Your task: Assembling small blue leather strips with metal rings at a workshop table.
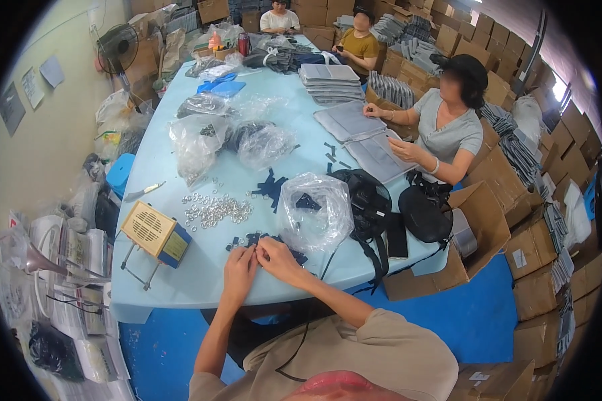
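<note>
My left hand [239, 265] and my right hand [278, 259] meet fingertip to fingertip over the near side of the table. Both are pinched closed, and whatever is between the fingers is too small and hidden to name. Right beyond my fingers lies a small heap of dark fabric strap pieces [251, 238], some with metal bits on them. A pile of small silvery metal rings [217, 210] is spread farther off, ahead of my left hand. More dark strap pieces [269, 188] lie behind it, beside a clear plastic bag [314, 224] with dark strips inside.
At left stands a cream-and-blue box with a metal handle [157, 234], near a knife-like tool [144, 192]. Black bags [362, 204] and an open carton [478, 234] are at right. A co-worker [452, 123] handles grey fabric panels [374, 154]; two people sit at the far end.
</note>
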The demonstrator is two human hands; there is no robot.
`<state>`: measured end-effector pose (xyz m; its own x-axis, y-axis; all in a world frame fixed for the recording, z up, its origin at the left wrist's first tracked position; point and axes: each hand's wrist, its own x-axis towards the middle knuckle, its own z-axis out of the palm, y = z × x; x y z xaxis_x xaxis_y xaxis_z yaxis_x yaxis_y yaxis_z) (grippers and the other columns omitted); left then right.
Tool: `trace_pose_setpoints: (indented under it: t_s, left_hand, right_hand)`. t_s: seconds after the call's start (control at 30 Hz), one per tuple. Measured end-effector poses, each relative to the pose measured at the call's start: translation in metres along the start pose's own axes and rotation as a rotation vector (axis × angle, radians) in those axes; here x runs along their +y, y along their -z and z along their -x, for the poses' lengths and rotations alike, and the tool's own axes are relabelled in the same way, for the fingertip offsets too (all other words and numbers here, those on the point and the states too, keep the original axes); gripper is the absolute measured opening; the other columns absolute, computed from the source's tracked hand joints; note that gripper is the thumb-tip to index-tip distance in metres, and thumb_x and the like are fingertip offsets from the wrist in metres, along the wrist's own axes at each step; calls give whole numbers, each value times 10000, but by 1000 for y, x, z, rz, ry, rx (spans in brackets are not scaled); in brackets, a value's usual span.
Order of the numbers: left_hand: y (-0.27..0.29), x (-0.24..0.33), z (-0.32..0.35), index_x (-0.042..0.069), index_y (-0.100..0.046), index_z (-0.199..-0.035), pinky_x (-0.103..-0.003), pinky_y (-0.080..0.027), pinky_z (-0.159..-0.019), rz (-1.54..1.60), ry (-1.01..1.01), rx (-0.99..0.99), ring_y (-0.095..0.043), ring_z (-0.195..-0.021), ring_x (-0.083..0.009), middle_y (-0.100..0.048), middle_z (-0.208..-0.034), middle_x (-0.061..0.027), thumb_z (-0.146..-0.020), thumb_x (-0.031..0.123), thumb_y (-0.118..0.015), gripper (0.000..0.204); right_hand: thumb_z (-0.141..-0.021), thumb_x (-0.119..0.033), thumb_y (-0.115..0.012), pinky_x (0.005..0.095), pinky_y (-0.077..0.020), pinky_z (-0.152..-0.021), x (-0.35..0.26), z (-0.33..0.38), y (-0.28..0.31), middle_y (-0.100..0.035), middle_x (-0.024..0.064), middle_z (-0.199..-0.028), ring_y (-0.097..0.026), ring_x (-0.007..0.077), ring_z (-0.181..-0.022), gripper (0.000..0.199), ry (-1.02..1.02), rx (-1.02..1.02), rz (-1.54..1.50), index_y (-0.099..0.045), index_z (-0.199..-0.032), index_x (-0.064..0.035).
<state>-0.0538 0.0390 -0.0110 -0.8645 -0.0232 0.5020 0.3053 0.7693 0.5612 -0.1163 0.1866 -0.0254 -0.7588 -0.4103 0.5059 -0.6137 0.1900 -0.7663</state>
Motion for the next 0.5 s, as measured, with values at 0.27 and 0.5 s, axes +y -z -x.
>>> trace_pose_setpoints:
  t_s: [0.27,0.5]
  left_hand:
    - [3,-4,6,-23,-697,-1144,-454,-531,-761,-52,-31,-9,-632,-895,-358,-641,-957,-148,-881,21,-698,268]
    - [2,-4,9,-20,-700,-1140,-440,-512,-695,-29,-37,62,-622,-794,-352,-609,-887,-163,-886,-3,-696,254]
  right_hand:
    - [-896,2,-620,472,-429,-599,-3,2,-5,-480,165,-834,-535,396,-687,121,26,-36,62,-502,-870,1]
    - [-900,17,-593,483,-432,-608,-8,5,-12,-476,169,-866,-538,408,-712,97,28,-23,64,-499,-876,9]
